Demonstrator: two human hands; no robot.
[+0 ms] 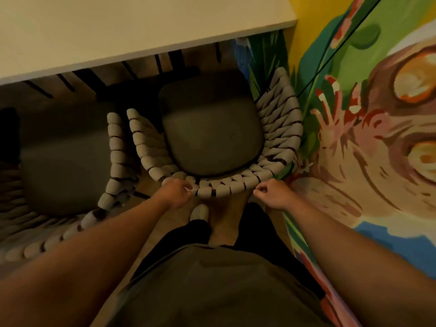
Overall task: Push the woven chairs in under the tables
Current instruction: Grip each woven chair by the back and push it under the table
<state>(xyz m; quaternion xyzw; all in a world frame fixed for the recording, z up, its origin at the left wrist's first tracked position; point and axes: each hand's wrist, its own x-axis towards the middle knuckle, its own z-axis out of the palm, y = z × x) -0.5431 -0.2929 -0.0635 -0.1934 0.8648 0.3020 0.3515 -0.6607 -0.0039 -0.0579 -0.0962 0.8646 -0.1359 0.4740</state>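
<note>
A woven chair [278,135] with a thick grey rope back and a dark seat cushion [212,138] stands right in front of me, its front tucked toward the pale table [118,31]. My left hand [177,193] grips the rope rim of the chair's back on the left side. On the right end of that rim my right hand [271,193] is curled, its fingers at the rope. A second woven chair [115,147] with a dark cushion stands to the left, touching the first.
A painted mural wall [365,126] runs close along the chair's right side. My legs and a light shoe [199,212] stand just behind the chair on the wooden floor. Dark slats show under the table's edge.
</note>
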